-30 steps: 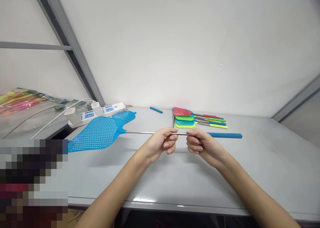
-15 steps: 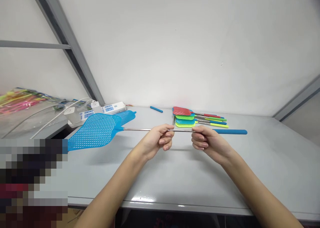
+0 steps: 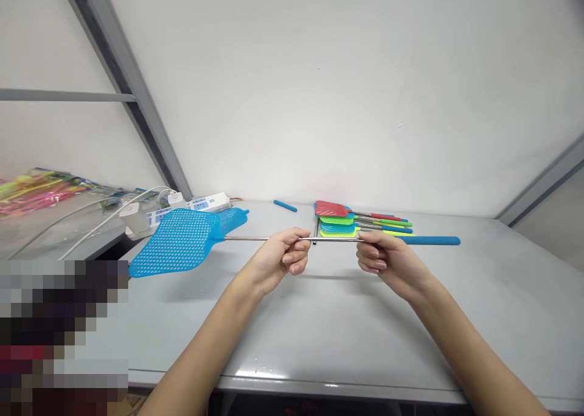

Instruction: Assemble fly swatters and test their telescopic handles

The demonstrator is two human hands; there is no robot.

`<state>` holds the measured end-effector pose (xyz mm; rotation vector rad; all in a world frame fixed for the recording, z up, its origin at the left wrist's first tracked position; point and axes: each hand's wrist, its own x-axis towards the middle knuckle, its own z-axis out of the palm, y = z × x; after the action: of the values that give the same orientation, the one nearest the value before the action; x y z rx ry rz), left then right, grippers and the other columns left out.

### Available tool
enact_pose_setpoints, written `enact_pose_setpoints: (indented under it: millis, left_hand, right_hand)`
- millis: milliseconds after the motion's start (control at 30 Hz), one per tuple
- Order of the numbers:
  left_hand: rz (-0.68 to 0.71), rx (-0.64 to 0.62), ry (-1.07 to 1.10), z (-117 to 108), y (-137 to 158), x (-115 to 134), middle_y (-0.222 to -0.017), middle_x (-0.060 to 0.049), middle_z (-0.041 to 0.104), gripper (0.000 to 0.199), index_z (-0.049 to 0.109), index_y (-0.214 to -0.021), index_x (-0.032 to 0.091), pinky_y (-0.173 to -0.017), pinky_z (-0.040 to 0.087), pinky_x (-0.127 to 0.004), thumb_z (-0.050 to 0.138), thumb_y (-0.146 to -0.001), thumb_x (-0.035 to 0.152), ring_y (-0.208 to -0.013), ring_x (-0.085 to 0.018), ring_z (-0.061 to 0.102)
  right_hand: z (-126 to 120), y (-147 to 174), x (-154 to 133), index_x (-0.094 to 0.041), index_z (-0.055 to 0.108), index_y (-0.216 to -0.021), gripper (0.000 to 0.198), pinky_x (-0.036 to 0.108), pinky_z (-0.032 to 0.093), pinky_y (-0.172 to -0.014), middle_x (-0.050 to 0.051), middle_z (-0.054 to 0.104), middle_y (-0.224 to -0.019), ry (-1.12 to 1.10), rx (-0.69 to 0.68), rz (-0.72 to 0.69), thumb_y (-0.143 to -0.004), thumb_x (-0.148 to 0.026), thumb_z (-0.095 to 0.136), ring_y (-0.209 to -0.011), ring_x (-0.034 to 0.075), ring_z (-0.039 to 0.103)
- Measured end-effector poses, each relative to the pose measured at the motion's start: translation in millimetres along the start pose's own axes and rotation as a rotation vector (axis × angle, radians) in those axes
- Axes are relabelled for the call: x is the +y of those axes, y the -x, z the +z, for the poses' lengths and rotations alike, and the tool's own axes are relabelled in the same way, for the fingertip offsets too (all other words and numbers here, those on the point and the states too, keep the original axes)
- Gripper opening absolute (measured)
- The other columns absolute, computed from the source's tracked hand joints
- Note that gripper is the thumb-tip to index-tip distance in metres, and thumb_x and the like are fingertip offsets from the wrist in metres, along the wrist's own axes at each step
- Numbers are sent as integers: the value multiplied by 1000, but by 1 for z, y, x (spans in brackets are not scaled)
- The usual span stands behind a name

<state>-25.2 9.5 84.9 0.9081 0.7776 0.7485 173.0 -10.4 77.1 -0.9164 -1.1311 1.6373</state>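
1. Far left: clear plastic bag point(image 3: 43, 191) of coloured stuff, blurred, contents unreadable. Next to it, white power strip point(image 3: 212, 202) with white plugs point(image 3: 137, 220) and cables.
2. Blue fly swatter point(image 3: 176, 242) is up off the grey table point(image 3: 292, 343), shadow underneath. Mesh head points left and overlaps the strip in view. Second blue mesh head point(image 3: 232, 220) sits behind, partly covered; can't see the rest of it.
3. Short blue stick point(image 3: 285, 205) lies loose on the table, near the wall point(image 3: 319, 100).
4. Left hand point(image 3: 285, 256): thumb and index pinch the swatter's metal rod point(image 3: 337, 239), other fingers curled in.
5. Between the hands: bare rod, roughly level. Step in hand, my read: working the rod lengthwise with a two-hand hold, probably sliding sections if it telescopes. Can't tell which direction.
6. Behind the rod: pile of fly swatters point(image 3: 332, 209), red on top, green, blue and yellow below, handles to the right. Thin metal piece point(image 3: 316, 227) beside their heads; can't tell what it is.
7. Right hand point(image 3: 383, 258): same pinch on the rod, just short of the handle, fingers curled.
8. Blue handle point(image 3: 435, 241) sticks out past the right hand, touching nothing else I can make out. Next move, I'd say, calls for both pinches firm and in line so the rod doesn't bend, head kept clear of the strip.
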Motion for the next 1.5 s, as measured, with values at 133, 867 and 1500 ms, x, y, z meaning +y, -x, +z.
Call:
enact_pose_setpoints:
  millis: [133, 867, 1500]
  left_hand:
    - [24, -33, -24, 1, 0, -3, -34, 7, 16, 31, 27, -46, 18, -40, 24, -20, 40, -74, 27, -32, -6, 28]
    - [108, -74, -175, 9, -1, -11, -41, 7, 20, 32, 29, -51, 18, -44, 26, -21, 43, -74, 36, -37, -6, 30]
    - [379, -78, -480, 26, 1, -23, -41, 6, 36, 27, 38, -55, 16, -41, 24, -19, 51, -71, 32, -40, -5, 35]
  right_hand:
    - [-2, 2, -1, -16, 31, -46, 36, 26, 16, -46, -5, 19, -44, 93, -16, -67, -77, -28, 43, -42, 7, 16]
    - [-6, 6, -3, -16, 47, -46, 36, 26, 17, -44, 0, 35, -46, 455, -87, -299, -75, -36, 43, -45, 9, 28]
    - [18, 10, 15, -15, 51, -53, 31, 24, 19, -43, -2, 35, -46, 312, -156, -267, -76, -35, 45, -45, 8, 29]
